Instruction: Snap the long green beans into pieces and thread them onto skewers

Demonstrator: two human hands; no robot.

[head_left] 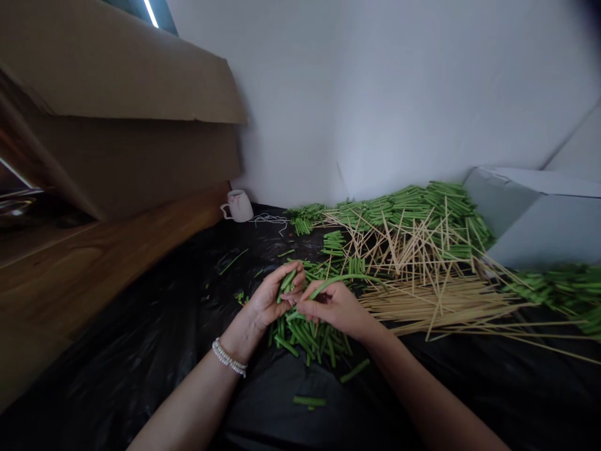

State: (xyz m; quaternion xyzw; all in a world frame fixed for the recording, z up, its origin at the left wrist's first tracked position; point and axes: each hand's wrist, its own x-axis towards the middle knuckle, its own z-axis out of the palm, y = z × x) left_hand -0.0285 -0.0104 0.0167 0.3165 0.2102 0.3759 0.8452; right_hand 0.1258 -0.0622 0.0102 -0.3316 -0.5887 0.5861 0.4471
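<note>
Cut green stem pieces (287, 283) lie in my left hand (277, 289), its fingers curled round them. A long green stem (347, 277) is pinched in my right hand (335, 307); it arches over the knuckles and off to the right. Both hands nearly meet at the fingertips, where the near end of the long stem is partly hidden. Beneath them is a loose heap of short cut stems (305, 341). Two single pieces, one of them a short stem (310, 401), lie closer to me on the black plastic sheet (263, 419).
Thin wooden sticks (436, 304) lie in a pile to the right. Behind them are skewered rows of green stems (413, 203), with more stems (573, 291) at far right. A mug (238, 207), white string (271, 219), a cardboard box (141, 150) and a white box (544, 219) stand around.
</note>
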